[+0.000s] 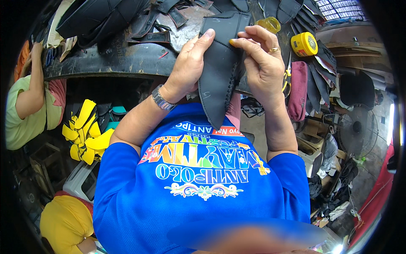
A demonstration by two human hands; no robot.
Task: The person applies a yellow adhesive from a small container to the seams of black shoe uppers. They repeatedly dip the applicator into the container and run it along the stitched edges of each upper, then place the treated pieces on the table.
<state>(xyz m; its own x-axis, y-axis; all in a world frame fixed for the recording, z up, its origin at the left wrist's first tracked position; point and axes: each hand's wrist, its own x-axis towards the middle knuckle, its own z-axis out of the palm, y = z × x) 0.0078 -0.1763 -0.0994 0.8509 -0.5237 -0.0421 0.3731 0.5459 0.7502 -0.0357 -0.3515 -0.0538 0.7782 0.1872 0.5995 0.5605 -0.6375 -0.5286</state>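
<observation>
1. 10 o'clock, far left: co-worker in pale green shirt [31,99], one arm bent.
2. 8 o'clock: second person, yellow top [65,220], partly cut off.
3. 9 o'clock: cluster of yellow cut pieces [86,131], some teal among the dark behind.
4. 10 to 1 o'clock: dark counter [105,61], near edge worn; black offcuts [146,31] scattered on it, 11 o'clock.
5. Just short of 12: left hand [192,63], silver watch [162,99] at wrist. Grip grasping the black piece, thumb on top along its left edge.
6. 12 o'clock: black piece [218,70], between the hands, over the counter's near edge; pointed tip toward 6, notched line down its right side.
7. Between 1 and 2: right hand [263,61], ring [275,50] on one finger, fingers bent, yellow at index fingertip by the black piece. Cannot tell whether grip is clenched on anything.
8. 1 o'clock: amber see-through jar [270,24], just beyond right hand.
9. 2 o'clock: yellow-handled scissors [287,81], yellow tub [303,44], maroon pouch [297,91].
10. 3 o'clock: dark fan [357,129].
</observation>
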